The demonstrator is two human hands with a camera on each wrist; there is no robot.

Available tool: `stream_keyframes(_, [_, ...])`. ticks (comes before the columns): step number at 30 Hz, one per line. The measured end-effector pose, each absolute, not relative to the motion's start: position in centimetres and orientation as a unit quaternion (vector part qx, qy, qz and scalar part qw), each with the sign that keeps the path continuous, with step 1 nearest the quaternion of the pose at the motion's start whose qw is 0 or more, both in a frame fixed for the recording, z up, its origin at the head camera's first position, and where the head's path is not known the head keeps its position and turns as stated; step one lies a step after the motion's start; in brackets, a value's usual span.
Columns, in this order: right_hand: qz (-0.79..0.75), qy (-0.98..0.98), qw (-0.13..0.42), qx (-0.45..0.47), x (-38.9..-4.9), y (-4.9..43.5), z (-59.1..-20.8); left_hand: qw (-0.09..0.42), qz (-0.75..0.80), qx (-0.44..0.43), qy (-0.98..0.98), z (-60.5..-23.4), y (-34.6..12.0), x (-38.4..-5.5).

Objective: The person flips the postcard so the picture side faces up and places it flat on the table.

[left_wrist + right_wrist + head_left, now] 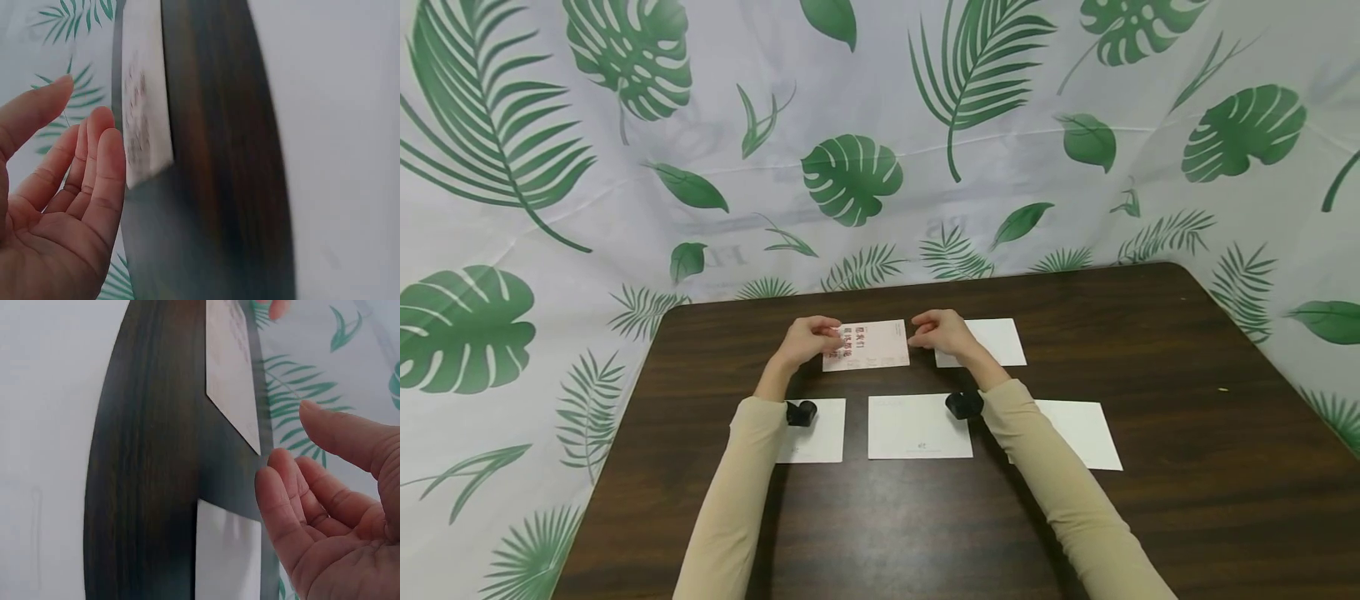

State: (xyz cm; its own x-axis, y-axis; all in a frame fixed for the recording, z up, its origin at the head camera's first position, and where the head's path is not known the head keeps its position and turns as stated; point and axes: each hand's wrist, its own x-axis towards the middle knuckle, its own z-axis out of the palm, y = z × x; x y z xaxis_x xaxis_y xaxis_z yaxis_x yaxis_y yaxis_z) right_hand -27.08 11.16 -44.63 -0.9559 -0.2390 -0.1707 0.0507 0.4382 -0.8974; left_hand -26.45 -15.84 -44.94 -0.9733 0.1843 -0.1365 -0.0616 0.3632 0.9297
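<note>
A pale pink card [880, 343] printed with red characters lies on the dark wooden table, between the two hands. At its left end hovers my left hand [810, 340], covering part of that edge in the head view. The left wrist view shows the left hand's thumb [44, 109] apart from its loosely bent fingers, with nothing held. My right hand [943, 332] is just past the card's right end, beside a white card [1000, 340]. In the right wrist view, the right hand's fingers [275, 494] are also relaxed and hold nothing.
Nearer the front lie three more white cards: a left one [823, 429], a middle one [917, 429] and a right one [1086, 433], partly hidden by the sleeves. A leaf-patterned cloth [722, 167] hangs behind the table [880, 533]. A small yellowish scrap [1223, 389] lies at right.
</note>
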Motion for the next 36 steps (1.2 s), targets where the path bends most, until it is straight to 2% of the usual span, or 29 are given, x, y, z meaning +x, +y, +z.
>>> stream_keyframes(20, [-0.546,0.831,0.1,-0.033,-26.6,15.6,-43.8,0.146,0.627,0.087,0.76,-44.2,-8.5,-26.9])
stream_keyframes(36, [-0.517,0.852,0.084,-0.018,-26.5,19.0,-43.8,0.133,0.6,0.128,0.779,-44.1,-4.7,-27.0])
